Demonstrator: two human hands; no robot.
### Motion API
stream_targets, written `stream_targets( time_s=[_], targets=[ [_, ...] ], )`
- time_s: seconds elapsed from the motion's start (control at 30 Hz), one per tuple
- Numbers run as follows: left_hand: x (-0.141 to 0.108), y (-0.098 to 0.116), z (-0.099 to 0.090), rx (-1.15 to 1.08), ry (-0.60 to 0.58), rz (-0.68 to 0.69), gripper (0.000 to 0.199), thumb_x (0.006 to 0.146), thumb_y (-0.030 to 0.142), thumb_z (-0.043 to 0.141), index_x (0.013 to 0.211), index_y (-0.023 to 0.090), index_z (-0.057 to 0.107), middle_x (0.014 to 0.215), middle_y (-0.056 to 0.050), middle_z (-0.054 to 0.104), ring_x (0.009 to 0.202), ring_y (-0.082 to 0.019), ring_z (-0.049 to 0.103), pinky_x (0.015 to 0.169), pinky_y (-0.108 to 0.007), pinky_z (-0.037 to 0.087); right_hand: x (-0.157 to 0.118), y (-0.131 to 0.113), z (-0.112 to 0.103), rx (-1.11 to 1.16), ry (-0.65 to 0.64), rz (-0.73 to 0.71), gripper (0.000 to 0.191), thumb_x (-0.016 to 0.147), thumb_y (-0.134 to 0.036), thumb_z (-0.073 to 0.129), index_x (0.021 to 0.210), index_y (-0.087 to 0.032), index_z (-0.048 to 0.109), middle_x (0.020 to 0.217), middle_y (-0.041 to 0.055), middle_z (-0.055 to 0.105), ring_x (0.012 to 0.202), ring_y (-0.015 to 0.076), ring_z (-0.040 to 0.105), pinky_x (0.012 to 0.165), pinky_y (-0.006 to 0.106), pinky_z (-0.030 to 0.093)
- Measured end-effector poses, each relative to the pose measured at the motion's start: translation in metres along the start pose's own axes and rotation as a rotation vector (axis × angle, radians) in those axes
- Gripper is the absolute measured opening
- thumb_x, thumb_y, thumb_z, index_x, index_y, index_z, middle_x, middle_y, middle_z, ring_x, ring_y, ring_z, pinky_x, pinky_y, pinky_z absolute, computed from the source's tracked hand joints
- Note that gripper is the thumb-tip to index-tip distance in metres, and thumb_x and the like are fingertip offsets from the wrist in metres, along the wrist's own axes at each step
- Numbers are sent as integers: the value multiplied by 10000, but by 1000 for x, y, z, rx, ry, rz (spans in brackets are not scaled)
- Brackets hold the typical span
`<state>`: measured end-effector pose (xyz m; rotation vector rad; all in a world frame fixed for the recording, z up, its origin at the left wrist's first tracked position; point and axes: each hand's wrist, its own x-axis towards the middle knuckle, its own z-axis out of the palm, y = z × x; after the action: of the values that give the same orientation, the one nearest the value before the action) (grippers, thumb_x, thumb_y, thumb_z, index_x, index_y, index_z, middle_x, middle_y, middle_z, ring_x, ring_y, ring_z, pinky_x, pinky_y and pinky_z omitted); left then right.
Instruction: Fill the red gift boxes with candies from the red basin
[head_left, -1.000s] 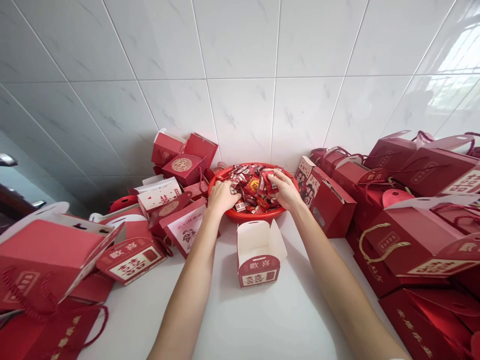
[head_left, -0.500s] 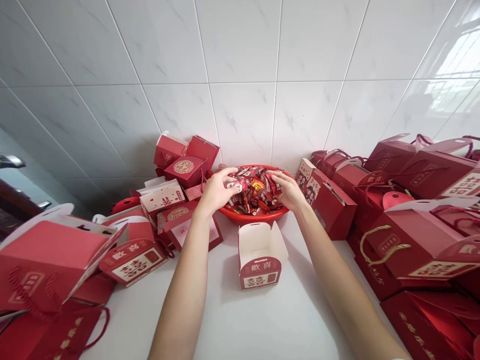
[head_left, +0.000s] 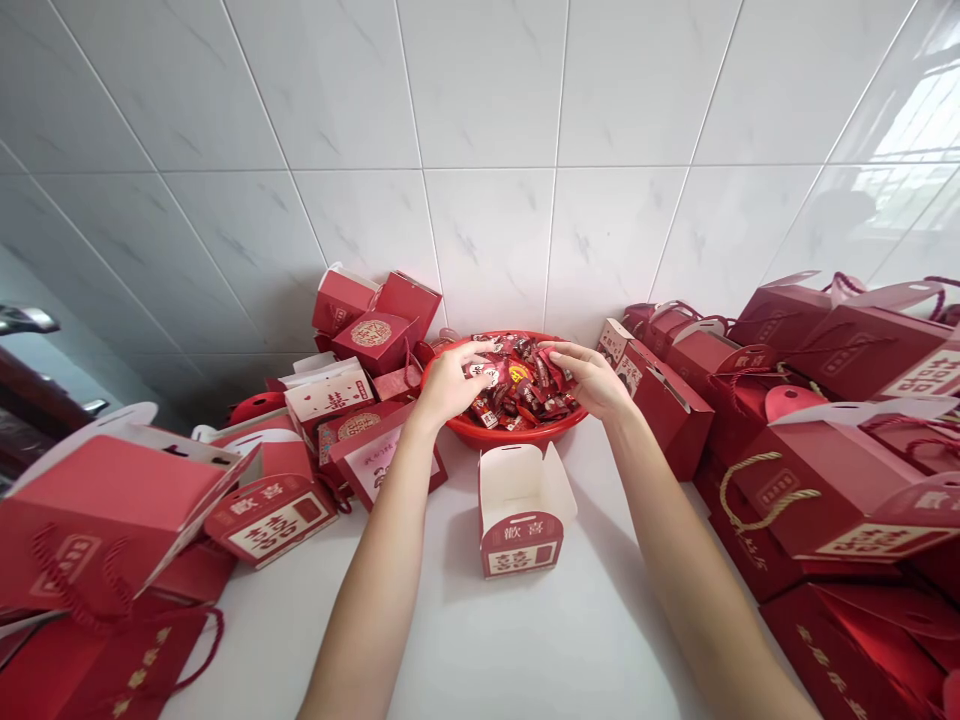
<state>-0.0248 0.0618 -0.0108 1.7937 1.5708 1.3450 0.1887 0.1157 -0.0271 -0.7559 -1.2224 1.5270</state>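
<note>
A round red basin [head_left: 495, 436] by the wall holds a heap of red-wrapped candies [head_left: 519, 398]. At the basin's left side, my left hand [head_left: 452, 384] has its thumb and fingers closed around a red-and-white wrapped candy [head_left: 486, 373]. Over the right side of the heap, my right hand [head_left: 592, 380] pinches a red wrapped candy [head_left: 547, 358] between thumb and fingertips. Between my forearms, nearer to me, stands a small red-and-white paper gift box [head_left: 520, 548] with its top open and a white interior. No contents show inside it.
Red gift boxes [head_left: 375, 340] are piled at the left, some with rope handles. More boxes [head_left: 840, 470] are stacked along the right. A white tiled wall [head_left: 487, 230] rises behind the basin, and the white tabletop [head_left: 510, 650] lies under the open box.
Both hands have shifted slightly right over the candies. The view has moved a little too, and the open gift box stays in its place.
</note>
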Motion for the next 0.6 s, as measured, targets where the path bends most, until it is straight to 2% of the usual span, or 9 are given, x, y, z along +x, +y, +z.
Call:
stream_targets(
  time_s=[0.13,0.2,0.3,0.37,0.43,0.5,0.6],
  targets=[
    [3,-5,1,250,119,27,355,714,105,654,1032,208,776,1142,-80,760,1043,-273,696,1001,-382,509,-2,-6,-3,-26,29,-51,359,566,-368,880,858,-200,756,858,32,743,783,181,663,667,290,533],
    [2,-5,5,257,33,52,299,731,114,643,972,208,794,1067,-67,780,960,-254,714,933,-348,534,-3,-11,-5,-38,46,-75,376,570,-381,877,875,-200,752,855,31,740,780,183,661,670,295,527],
    [-3,-3,18,234,-278,10,170,728,174,693,849,209,807,890,-52,797,841,-255,729,823,-325,549,-6,-16,-6,-55,65,-120,389,569,-398,871,879,-200,748,845,32,737,769,180,652,656,286,514],
    [-5,-2,31,316,-418,-70,101,695,200,740,777,205,798,839,-60,791,816,-271,727,780,-323,537,-9,-19,-5,-80,64,-147,388,574,-408,864,878,-197,746,848,35,740,786,183,656,668,283,514],
    [-6,-3,43,428,-440,-125,121,666,189,761,783,200,793,842,-67,785,845,-278,721,777,-316,520,-11,-20,-3,-106,56,-166,388,585,-415,852,886,-195,746,853,38,746,813,192,668,694,289,520],
    [-4,-6,52,463,-419,-158,234,641,135,757,865,188,797,835,-65,774,862,-267,710,775,-302,509,-13,-22,-2,-119,48,-176,384,598,-419,838,894,-193,743,859,40,750,838,204,680,720,301,528],
    [0,-13,55,267,-441,-221,411,597,34,729,981,166,786,766,-35,739,770,-216,688,700,-272,506,-14,-23,-1,-133,51,-187,359,615,-417,818,887,-197,735,884,44,756,878,221,690,751,322,537]
  ],
)
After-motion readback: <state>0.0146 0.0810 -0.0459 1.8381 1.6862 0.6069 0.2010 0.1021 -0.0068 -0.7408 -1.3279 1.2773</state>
